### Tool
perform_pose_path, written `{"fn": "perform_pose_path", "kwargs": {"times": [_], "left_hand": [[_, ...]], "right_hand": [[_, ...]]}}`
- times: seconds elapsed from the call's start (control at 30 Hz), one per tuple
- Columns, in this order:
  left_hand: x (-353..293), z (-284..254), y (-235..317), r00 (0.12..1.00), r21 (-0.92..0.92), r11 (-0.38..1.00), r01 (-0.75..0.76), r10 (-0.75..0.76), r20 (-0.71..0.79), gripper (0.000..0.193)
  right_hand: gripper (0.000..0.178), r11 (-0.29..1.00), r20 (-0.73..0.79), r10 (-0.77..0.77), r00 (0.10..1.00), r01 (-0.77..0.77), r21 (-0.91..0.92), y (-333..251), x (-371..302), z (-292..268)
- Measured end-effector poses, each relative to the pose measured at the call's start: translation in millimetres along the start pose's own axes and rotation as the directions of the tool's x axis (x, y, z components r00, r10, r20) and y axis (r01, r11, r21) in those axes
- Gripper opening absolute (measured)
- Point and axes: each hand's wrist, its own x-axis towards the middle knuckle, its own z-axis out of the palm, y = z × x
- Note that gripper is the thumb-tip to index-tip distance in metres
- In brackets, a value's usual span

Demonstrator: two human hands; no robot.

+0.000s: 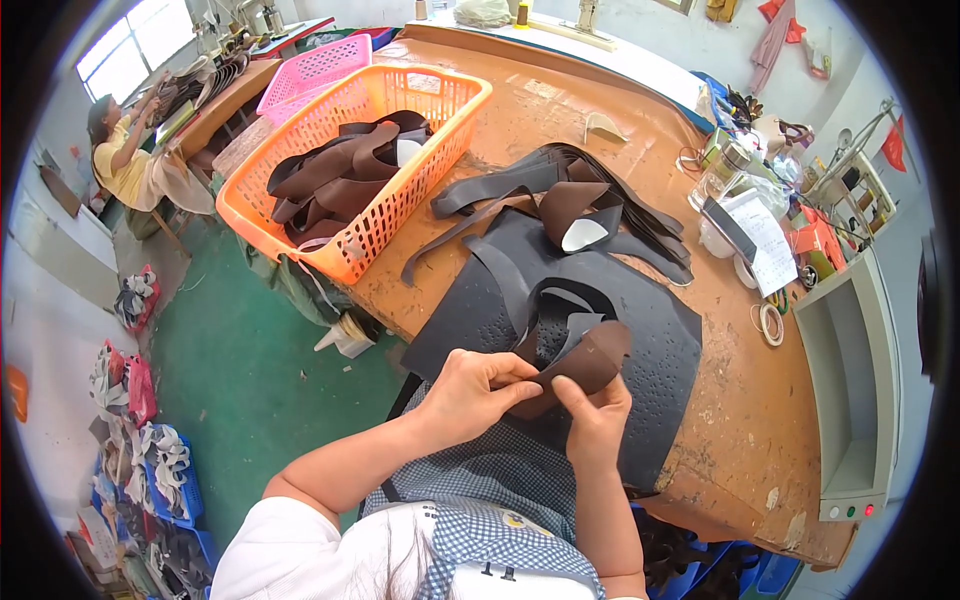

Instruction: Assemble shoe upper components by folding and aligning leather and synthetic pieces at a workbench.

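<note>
Between my two hands is a dark brown shoe upper (590, 362), a curved leather-like piece with a black loop behind it. My left hand (478, 392) pinches its left edge between thumb and fingers. On the right side, my right hand (594, 408) grips the lower edge with the thumb in front; its other fingers are partly hidden behind the piece. Beneath them lies a black pitted mat (655, 350). Just beyond, a brown and black upper with a white patch (584, 235) rests against a bundle of dark strips (625, 205).
An orange basket (360, 225) of brown and black pieces stands at the left on the worn table (530, 110), a pink basket (310, 70) behind it. Tape rolls (770, 325), papers (765, 245) and a grey open-fronted box (850, 370) stand right. A person (130, 150) sits far left.
</note>
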Motion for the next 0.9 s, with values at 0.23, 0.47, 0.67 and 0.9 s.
{"fn": "perform_pose_path", "kwargs": {"times": [0.23,0.47,0.67,0.9], "left_hand": [[-1.4,-1.6,-4.8,1.0,0.006,1.0,0.001,-0.001,0.029,0.019],[-1.3,-0.4,-6.4,1.0,0.005,1.0,-0.005,0.005,0.026,0.018],[-1.0,6.8,-2.4,1.0,-0.079,0.997,0.013,-0.012,0.016,0.018],[-1.5,7.7,-3.4,1.0,0.02,1.0,0.007,-0.008,0.007,0.017]], "right_hand": [[0.031,0.988,0.016,0.068,0.998,-0.069,0.139,-5.4,7.1,-7.7],[0.027,0.996,-0.008,0.001,1.0,0.0,0.085,-0.2,5.4,-11.7],[0.028,0.999,0.015,0.018,1.0,-0.019,0.046,3.2,-2.4,-0.8],[0.03,0.985,-0.048,0.063,0.997,-0.055,0.161,-1.4,6.3,-9.9]]}}
